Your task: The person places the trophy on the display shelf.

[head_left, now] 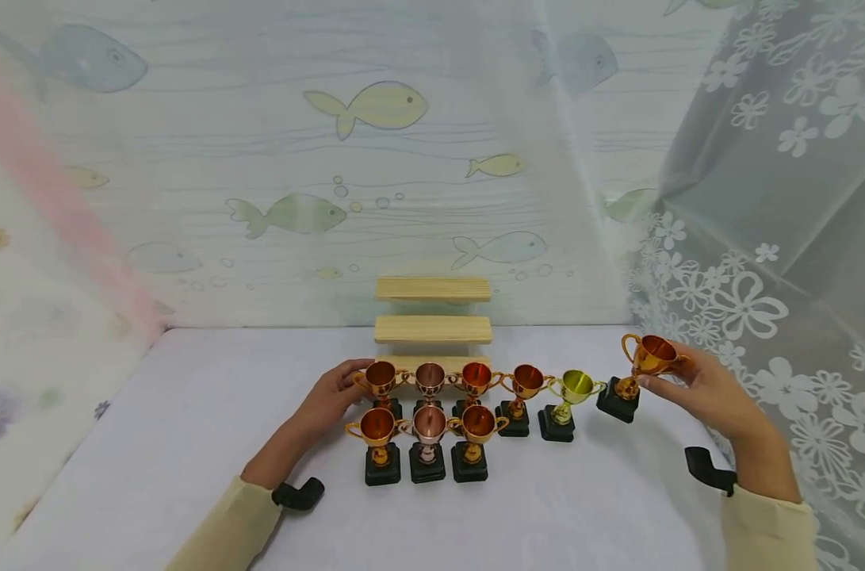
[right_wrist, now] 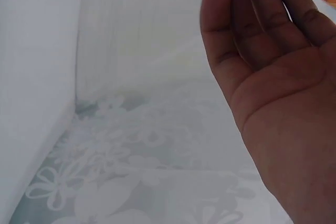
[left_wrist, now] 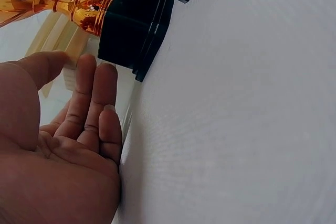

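At the right of the head view, my right hand (head_left: 710,388) holds a small orange-gold trophy cup (head_left: 649,357) by its side, its black base (head_left: 618,401) tilted over the cloth. The right wrist view shows this hand's palm and only an orange edge of the trophy. My left hand (head_left: 332,400) lies beside the back row's leftmost trophy (head_left: 380,379). In the left wrist view, its fingers (left_wrist: 84,87) extend loosely near that trophy's black base (left_wrist: 134,22), with nothing between them and the thumb. A yellow-gold trophy (head_left: 576,386) stands nearest the held one.
Several trophies stand close together mid-table, with three in front: orange-gold (head_left: 377,428), rose (head_left: 430,426) and orange-gold (head_left: 478,426). Behind them rises a stepped wooden stand (head_left: 433,329). Patterned fabric (head_left: 375,198) hangs behind the white tablecloth (head_left: 246,365); lace curtain (head_left: 753,309) borders the right.
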A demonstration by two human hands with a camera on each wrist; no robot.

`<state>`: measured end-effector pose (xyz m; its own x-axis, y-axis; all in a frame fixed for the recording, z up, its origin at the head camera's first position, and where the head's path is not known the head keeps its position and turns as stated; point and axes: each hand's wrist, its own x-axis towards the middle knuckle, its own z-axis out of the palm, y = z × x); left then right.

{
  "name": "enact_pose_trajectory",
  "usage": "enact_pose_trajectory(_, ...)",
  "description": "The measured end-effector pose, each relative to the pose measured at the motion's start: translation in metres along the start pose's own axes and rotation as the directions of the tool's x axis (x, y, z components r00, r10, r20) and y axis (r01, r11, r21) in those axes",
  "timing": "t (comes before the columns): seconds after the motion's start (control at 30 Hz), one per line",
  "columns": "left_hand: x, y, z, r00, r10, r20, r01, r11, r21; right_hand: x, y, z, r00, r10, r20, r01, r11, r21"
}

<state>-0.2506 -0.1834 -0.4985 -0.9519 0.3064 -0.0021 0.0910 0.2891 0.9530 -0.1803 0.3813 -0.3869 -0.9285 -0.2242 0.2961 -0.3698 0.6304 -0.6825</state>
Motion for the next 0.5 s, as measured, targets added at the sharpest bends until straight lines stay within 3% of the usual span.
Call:
enact_pose_trajectory(0.2,0.000,0.004,0.001,1.000,-0.010,0.001,0.010,1.000,0.009,0.005,-0.005,0.003,0.997,-0.014,-0.071,0.016,1.000,0.021)
enact_pose_trajectory(0.5,-0.001,0.002,0.000,1.000,-0.009,0.004,0.009,1.000,0.000,0.018,-0.006,-0.001,0.992,0.060,-0.114,-0.055,0.997,0.050)
